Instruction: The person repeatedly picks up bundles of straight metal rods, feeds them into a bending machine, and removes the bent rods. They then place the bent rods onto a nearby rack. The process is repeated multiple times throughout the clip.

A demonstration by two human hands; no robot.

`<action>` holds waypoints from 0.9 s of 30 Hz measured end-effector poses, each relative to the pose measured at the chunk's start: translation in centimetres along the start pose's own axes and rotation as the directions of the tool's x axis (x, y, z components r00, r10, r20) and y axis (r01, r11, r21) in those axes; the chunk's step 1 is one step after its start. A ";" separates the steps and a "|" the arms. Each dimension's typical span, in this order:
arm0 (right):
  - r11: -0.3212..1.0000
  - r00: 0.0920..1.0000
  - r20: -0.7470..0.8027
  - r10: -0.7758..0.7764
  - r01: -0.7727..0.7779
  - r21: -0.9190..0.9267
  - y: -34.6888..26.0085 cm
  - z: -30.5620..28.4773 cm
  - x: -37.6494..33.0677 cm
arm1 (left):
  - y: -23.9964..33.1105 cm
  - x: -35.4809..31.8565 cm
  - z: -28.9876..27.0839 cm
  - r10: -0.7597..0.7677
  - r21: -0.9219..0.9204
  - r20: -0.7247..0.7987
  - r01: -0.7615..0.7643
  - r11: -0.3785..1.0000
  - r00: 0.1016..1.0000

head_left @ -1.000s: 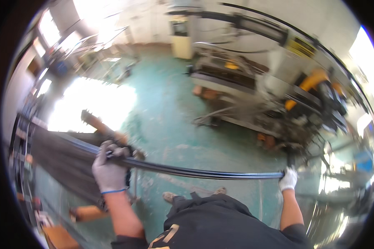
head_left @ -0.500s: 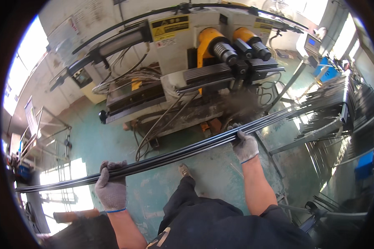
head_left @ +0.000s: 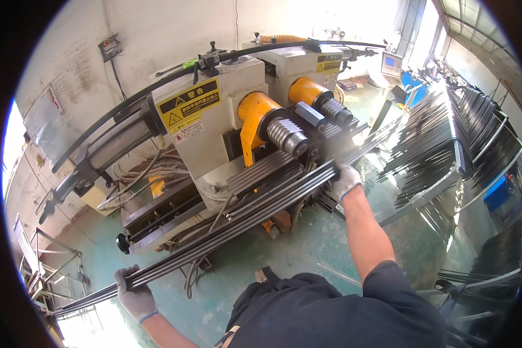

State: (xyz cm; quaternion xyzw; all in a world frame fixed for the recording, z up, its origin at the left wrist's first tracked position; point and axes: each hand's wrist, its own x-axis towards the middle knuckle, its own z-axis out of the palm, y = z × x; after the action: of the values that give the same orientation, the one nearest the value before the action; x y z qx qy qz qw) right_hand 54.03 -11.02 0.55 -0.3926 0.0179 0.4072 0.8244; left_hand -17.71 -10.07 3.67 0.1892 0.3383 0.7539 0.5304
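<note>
A bundle of long, thin dark metal rods (head_left: 214, 236) slants across in front of me, its right end higher and farther off. My left hand (head_left: 136, 294), in a grey knit glove, is closed round the bundle near its left end. My right hand (head_left: 347, 178), gloved likewise, grips the rods farther right, its fingers partly hidden. Just beyond the bundle stands a pale machine (head_left: 200, 142) with two orange brackets and ridged metal rollers (head_left: 287, 136). More rods (head_left: 267, 172) lie side by side on its bed, close to the bundle; whether they touch it I cannot tell.
A rack (head_left: 458, 156) loaded with many dark rods stands at the right. A control box with a screen (head_left: 391, 64) is at the far right. A black bar (head_left: 156, 86) crosses above the machine. At the left stands a metal frame (head_left: 40, 255); hoses hang below the machine.
Both hands have carried the rod bundle toward the machine, now close to its bed, and its slant is steeper. My view has moved nearer the machine.
</note>
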 end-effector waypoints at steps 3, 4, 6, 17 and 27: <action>1.000 0.999 0.030 0.013 -0.013 -0.021 1.2 3.4 1.4 | -2.6 2.0 2.3 -0.045 0.088 -0.081 0.052 0.995 0.996; 0.999 1.000 0.014 -0.028 0.028 -0.023 1.2 4.7 1.5 | -3.3 2.3 3.2 -0.060 0.106 -0.088 0.069 0.992 0.994; 0.993 0.989 0.097 -0.113 0.111 0.031 1.4 7.0 1.5 | -5.0 3.0 4.9 -0.101 0.126 -0.109 0.115 0.985 0.989; 0.985 0.990 0.124 -0.068 0.086 -0.148 2.6 8.6 6.1 | -13.8 3.9 10.1 -0.306 -0.016 -0.254 0.312 0.950 0.918; 0.928 0.995 -0.073 -0.073 0.041 -0.371 2.8 9.5 11.1 | -16.4 3.2 15.4 -0.411 -0.046 -0.058 0.409 0.912 0.910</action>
State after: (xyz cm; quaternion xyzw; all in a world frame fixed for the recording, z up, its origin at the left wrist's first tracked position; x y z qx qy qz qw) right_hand 56.77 3.51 1.48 -0.5576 -0.0352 0.3620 0.7462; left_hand 2.10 1.15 2.54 0.0803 0.3755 0.6372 0.6682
